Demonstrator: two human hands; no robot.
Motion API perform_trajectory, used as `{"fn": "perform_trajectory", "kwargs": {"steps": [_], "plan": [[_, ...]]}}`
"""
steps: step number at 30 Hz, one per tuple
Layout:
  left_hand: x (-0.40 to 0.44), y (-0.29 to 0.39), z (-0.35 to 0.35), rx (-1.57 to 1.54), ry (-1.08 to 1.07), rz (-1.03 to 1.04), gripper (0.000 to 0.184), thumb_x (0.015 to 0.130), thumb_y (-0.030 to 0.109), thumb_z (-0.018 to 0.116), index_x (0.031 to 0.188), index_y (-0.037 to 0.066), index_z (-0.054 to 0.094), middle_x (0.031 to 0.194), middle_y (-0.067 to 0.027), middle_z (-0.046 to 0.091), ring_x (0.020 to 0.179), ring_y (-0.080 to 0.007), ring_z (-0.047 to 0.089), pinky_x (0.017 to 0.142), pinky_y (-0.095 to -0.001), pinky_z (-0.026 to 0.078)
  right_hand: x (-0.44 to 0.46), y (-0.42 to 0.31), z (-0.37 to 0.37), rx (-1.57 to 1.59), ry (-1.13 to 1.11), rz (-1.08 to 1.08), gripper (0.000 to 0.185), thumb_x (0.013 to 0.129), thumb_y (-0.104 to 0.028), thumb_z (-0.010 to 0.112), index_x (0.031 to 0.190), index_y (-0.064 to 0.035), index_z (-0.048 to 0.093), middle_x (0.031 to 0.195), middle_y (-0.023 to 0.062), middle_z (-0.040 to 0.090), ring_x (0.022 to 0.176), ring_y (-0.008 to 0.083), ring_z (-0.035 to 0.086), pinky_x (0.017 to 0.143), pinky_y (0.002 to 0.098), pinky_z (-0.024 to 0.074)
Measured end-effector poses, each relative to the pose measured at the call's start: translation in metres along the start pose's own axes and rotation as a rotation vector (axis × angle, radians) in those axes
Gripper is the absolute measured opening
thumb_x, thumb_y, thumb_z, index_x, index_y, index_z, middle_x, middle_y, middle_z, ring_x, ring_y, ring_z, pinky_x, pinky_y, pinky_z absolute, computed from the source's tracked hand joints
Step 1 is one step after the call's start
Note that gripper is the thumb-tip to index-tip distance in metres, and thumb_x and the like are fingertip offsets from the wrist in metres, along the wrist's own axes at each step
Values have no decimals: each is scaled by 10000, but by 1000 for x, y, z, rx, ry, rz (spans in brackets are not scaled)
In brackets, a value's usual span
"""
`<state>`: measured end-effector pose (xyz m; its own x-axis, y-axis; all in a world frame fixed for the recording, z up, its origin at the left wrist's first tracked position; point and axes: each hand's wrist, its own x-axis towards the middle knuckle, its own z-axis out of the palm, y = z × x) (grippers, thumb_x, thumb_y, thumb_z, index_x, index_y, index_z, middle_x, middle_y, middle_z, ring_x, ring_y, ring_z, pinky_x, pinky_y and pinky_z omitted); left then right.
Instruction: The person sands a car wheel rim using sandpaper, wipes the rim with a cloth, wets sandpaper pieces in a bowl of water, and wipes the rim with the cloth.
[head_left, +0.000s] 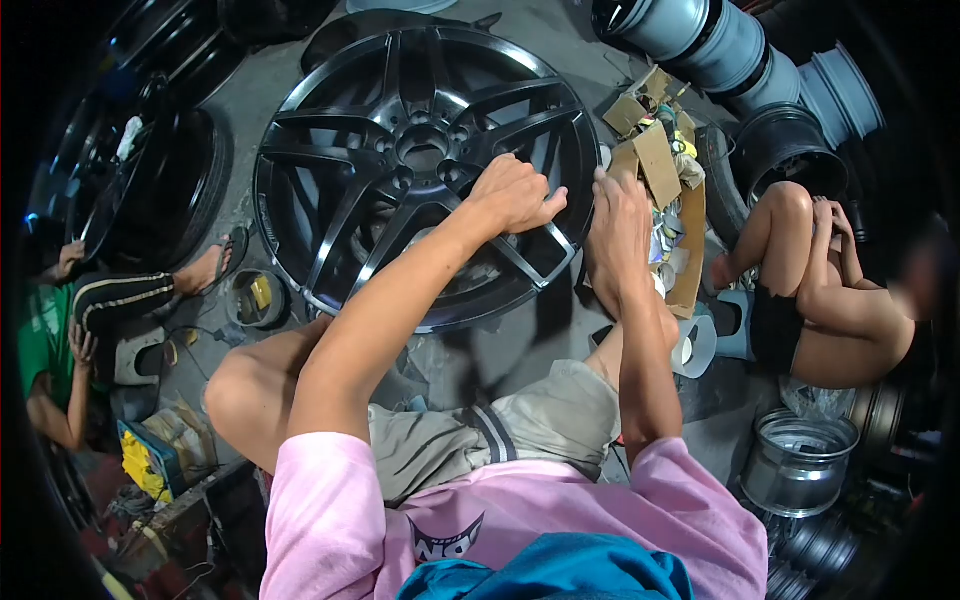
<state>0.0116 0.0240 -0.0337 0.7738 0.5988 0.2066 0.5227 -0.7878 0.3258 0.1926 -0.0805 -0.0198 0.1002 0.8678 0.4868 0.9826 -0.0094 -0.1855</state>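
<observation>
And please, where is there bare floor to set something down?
Bare floor shows between the black wheel and the dark tire at left, and between the wheel and the grey rims at upper right. Crowded: right of the wheel, where the filled cardboard box stands beside the right hand.

Silver rim (pixel 800 482) stands at four o'clock; pale grey rim (pixel 838 98) at two; seated person (pixel 850 340) at three; round tub (pixel 237 302) at nine.
</observation>
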Motion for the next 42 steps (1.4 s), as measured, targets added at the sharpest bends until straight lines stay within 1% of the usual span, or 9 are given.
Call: {"fn": "perform_trajectory", "kwargs": {"steps": [11,13,16,19,22,23,30,36,42], "plan": [[3,2,-3,-31,-56,-29,635,1002,463,506,669,-17,754,703,-254,704,738,-434,718,819,-483,558,30,18,13,28,25,-22,269,981,-143,658,1214,-62,765,1025,125,651,982,342,640,833,476,482],[2,0,2,-28,22,6,585,1007,429,509,673,26,771,621,-233,657,640,-419,659,766,-470,518,46,30,19,34,14,-20,261,985,-153,658,1196,-56,776,1017,125,652,982,353,648,836,475,491],[3,0,2,-10,18,11,587,1006,428,508,661,30,768,613,-226,653,635,-417,656,769,-471,518,46,54,25,302,13,98,262,1007,-204,664,1150,-26,791,989,136,688,933,349,674,822,448,516],[3,0,1,-18,4,1,586,1002,428,509,655,32,765,603,-223,645,631,-416,653,774,-475,519,15,71,26,676,16,420,423,1052,-370,689,1090,41,776,916,62,740,803,108,599,732,318,489],[4,1,-2,-17,-50,-21,603,989,463,520,676,16,775,689,-232,707,711,-406,719,796,-472,567,-10,57,10,814,-60,631,431,1062,-393,673,1023,19,791,867,25,728,756,76,577,705,277,472],[4,1,-2,-16,-41,-16,598,989,464,525,677,22,778,686,-232,706,708,-406,719,802,-475,565,-14,45,3,849,-22,684,359,1046,-297,713,1033,55,780,882,63,726,803,68,601,711,260,499],[2,2,1,-25,31,6,586,998,432,527,632,31,748,604,-235,636,640,-427,655,765,-484,516,-20,4,35,1219,325,709,263,982,-162,796,1119,46,714,996,67,726,855,71,638,745,212,510],[3,3,-3,-30,-45,-25,596,991,451,527,666,19,775,676,-241,697,703,-415,713,824,-487,555,-20,19,65,996,213,942,346,921,-241,873,1055,23,695,868,43,701,752,91,605,682,241,488],[2,3,-3,-26,-38,-25,610,994,459,530,662,6,769,672,-240,694,704,-414,711,842,-487,548,-6,23,80,596,400,680,401,924,-358,859,970,17,725,839,53,685,747,99,581,678,279,472]]}}
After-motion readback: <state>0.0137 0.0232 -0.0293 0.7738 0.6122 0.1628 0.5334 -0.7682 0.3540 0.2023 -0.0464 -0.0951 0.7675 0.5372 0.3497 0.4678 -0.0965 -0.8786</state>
